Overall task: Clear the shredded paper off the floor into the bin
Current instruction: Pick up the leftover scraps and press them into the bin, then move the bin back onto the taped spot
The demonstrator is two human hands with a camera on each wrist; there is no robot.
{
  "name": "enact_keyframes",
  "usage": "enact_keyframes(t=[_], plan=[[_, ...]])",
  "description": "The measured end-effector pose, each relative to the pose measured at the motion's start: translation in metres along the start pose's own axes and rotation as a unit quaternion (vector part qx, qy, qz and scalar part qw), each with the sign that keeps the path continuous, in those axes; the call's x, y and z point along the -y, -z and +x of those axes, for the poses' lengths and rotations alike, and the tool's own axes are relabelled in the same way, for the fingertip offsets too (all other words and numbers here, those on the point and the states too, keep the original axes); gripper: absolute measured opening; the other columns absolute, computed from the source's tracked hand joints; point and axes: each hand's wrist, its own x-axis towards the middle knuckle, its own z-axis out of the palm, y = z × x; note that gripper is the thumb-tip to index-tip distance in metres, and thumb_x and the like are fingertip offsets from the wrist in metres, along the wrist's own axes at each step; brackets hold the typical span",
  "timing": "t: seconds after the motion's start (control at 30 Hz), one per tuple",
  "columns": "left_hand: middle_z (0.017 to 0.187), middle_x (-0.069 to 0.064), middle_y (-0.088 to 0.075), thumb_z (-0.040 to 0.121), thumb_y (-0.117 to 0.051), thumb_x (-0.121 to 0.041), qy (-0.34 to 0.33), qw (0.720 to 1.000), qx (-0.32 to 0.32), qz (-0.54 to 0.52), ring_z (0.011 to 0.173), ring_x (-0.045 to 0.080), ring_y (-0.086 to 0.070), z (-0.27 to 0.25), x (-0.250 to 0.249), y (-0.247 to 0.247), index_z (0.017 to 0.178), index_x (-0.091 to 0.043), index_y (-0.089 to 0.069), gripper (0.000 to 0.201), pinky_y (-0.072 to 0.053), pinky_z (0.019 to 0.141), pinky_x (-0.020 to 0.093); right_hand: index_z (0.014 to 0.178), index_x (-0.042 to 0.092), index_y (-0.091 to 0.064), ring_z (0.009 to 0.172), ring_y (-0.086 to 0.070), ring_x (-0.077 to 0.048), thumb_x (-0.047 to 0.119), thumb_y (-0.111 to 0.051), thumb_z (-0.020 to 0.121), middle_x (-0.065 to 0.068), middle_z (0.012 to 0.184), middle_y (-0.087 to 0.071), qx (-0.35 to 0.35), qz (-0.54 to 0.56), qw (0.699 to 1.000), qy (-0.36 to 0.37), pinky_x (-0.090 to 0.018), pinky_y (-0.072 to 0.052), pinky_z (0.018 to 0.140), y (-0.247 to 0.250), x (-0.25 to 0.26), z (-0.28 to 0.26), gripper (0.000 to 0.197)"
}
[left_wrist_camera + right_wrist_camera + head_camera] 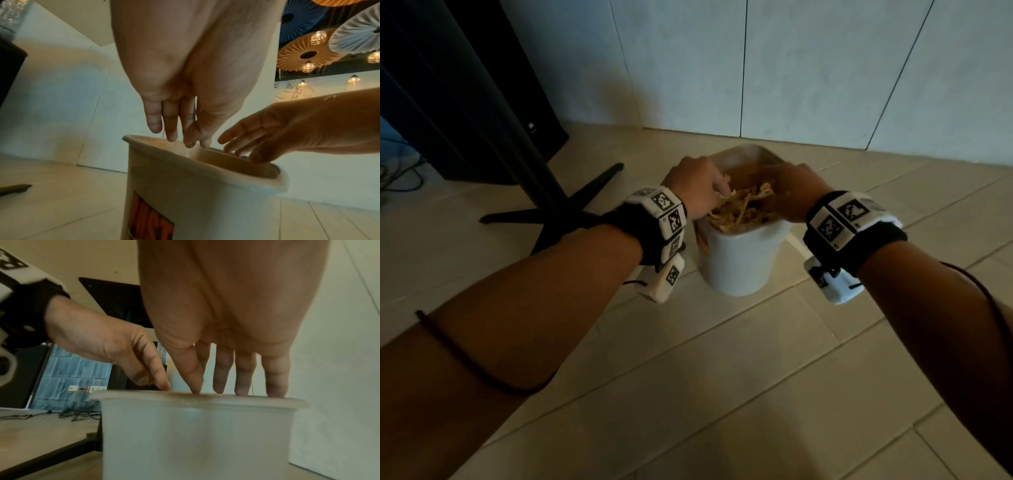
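- Far left, a black stand (pixel 544 192) with splayed feet sits on the tiled floor (pixel 722 377), next to a dark cabinet (pixel 465 96); cables trail near the wall. None of it touches the action.
- Now the left hand (pixel 697 190): it's poised over the left edge of the white bin (pixel 739 260), fingers pointing down into the opening. The wrist view shows those fingers (pixel 170 120) straight and together, gripping nothing, tips just at the rim.
- Centre stage, the shredded paper (pixel 743 209): a tan heap inside the bin, piled right up to the rim between the two hands. No loose strips visible on the floor tiles around it, so by my read the clearing is close to done and this is a press-down or final drop.
- Right side, the right hand (pixel 796 193) comes over the opposite edge, fingers (pixel 224 369) extended and spread downward, tips at rim level, holding nothing that I can see.
- The risks, as I judge them: that heap is high, so a quick withdrawal could drag strips over the lip and back onto the floor.
- Pushing down unevenly on one side could tip the lightweight bin, with nothing bracing its walls.
- Strips clinging to fingers could scatter too.
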Motion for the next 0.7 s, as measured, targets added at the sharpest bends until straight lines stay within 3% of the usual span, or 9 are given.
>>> enact_keyframes(t=[0.1, 0.17, 0.23, 0.37, 0.47, 0.53, 0.63, 0.7], plan=[[0.112, -0.001, -0.074, 0.086, -0.070, -0.016, -0.018, 0.999, -0.049, -0.009, 0.104, 0.021, -0.069, -0.006, 0.001, -0.003, 0.096, -0.026, -0.079, 0.017, -0.054, 0.096, 0.034, 0.124, 0.022, -0.066, 0.112, -0.060, -0.034, 0.014, -0.057, 0.088, -0.010, 0.124, -0.066, -0.050, 0.020, 0.998, -0.012, -0.038, -0.047, 0.094, -0.009, -0.012, -0.002, 0.039], [0.100, -0.003, -0.076, 0.086, -0.071, -0.022, -0.029, 0.996, -0.076, -0.021, 0.093, 0.019, -0.071, -0.009, -0.001, -0.002, 0.091, -0.025, -0.078, 0.010, -0.057, 0.090, 0.035, 0.114, 0.021, -0.069, 0.099, -0.063, -0.031, 0.015, -0.055, 0.087, -0.009, 0.111, -0.070, -0.086, 0.029, 0.996, -0.023, -0.035, -0.050, 0.084, -0.013, -0.016, -0.003, 0.031], [0.095, -0.002, -0.075, 0.085, -0.070, -0.022, -0.035, 0.995, -0.084, -0.030, 0.089, 0.019, -0.070, -0.012, -0.003, -0.001, 0.090, -0.025, -0.075, 0.008, -0.058, 0.086, 0.038, 0.102, 0.020, -0.070, 0.089, -0.060, -0.025, 0.015, -0.059, 0.087, -0.006, 0.098, -0.069, -0.113, 0.059, 0.991, -0.028, -0.030, -0.044, 0.075, -0.014, -0.016, -0.004, 0.019], [0.124, 0.001, -0.066, 0.082, -0.069, -0.005, -0.049, 0.998, -0.032, -0.014, 0.114, 0.023, -0.061, -0.012, 0.000, -0.006, 0.099, -0.027, -0.073, 0.028, -0.053, 0.095, 0.041, 0.101, 0.022, -0.066, 0.087, -0.060, -0.024, 0.012, -0.062, 0.083, -0.006, 0.096, -0.067, -0.113, 0.098, 0.988, -0.032, -0.027, -0.038, 0.072, -0.021, -0.017, -0.007, 0.021], [0.130, -0.001, -0.063, 0.084, -0.069, -0.012, -0.049, 0.997, -0.033, -0.049, 0.121, 0.022, -0.058, -0.013, 0.008, -0.005, 0.104, -0.029, -0.072, 0.027, -0.051, 0.099, 0.042, 0.109, 0.023, -0.064, 0.092, -0.055, -0.025, 0.016, -0.064, 0.082, -0.007, 0.104, -0.059, -0.127, 0.122, 0.983, -0.046, -0.026, -0.036, 0.075, -0.026, -0.019, -0.011, 0.028], [0.127, -0.003, -0.065, 0.085, -0.069, -0.019, -0.049, 0.995, -0.048, -0.075, 0.119, 0.019, -0.059, -0.017, 0.017, -0.003, 0.110, -0.029, -0.069, 0.027, -0.051, 0.099, 0.040, 0.109, 0.019, -0.063, 0.088, -0.049, -0.022, 0.018, -0.066, 0.083, -0.004, 0.103, -0.050, -0.184, 0.154, 0.968, -0.077, -0.021, -0.035, 0.069, -0.028, -0.023, -0.017, 0.026], [0.128, 0.002, -0.062, 0.087, -0.066, -0.015, -0.043, 0.993, -0.075, -0.083, 0.119, 0.020, -0.057, -0.031, 0.036, -0.001, 0.121, -0.023, -0.064, 0.035, -0.048, 0.100, 0.034, 0.110, 0.013, -0.056, 0.087, -0.047, -0.017, 0.025, -0.069, 0.083, -0.003, 0.108, -0.049, -0.242, 0.220, 0.933, -0.149, -0.013, -0.029, 0.062, -0.038, -0.029, -0.029, 0.033], [0.130, 0.006, -0.059, 0.087, -0.064, -0.013, -0.020, 0.993, -0.080, -0.081, 0.120, 0.021, -0.056, -0.047, 0.056, -0.007, 0.126, -0.020, -0.060, 0.040, -0.045, 0.099, 0.031, 0.116, 0.016, -0.049, 0.097, -0.054, -0.020, 0.040, -0.077, 0.074, -0.004, 0.118, -0.049, -0.229, 0.335, 0.886, -0.224, -0.023, -0.047, 0.069, -0.051, -0.036, -0.030, 0.056]])
